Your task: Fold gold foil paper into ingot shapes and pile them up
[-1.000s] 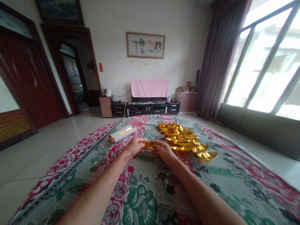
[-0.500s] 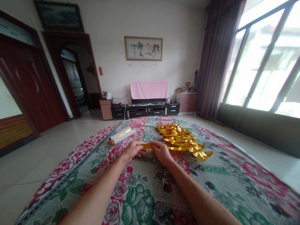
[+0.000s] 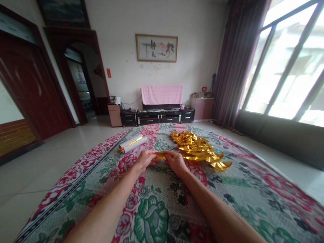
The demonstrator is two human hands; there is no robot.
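Observation:
A small folded piece of gold foil paper [image 3: 160, 155] is stretched between my two hands, just above the patterned tablecloth [image 3: 152, 219]. My left hand [image 3: 146, 160] pinches its left end, and my right hand [image 3: 176, 161] pinches the right end; both hands are closed, and the fingers cover much of the piece. Right of my right hand lies a heap of folded gold foil pieces [image 3: 199, 148], shiny and pointed at their ends. Beyond my left hand, a pair of whitish rolls [image 3: 133, 143] with gold foil showing between them rests on the cloth.
The cloth covers a large table with a curved far edge. Past it stand a low black TV cabinet [image 3: 159, 117] and a TV under a pink cloth [image 3: 162, 94]. A dark curtain [image 3: 233, 67] hangs beside the window at right; dark red doors [image 3: 30, 77] are at left.
Both hands keep their pinch on the foil piece, and the fingers have shifted slightly with less of it showing between them. The camera view has tilted a little; the heap and rolls stay put.

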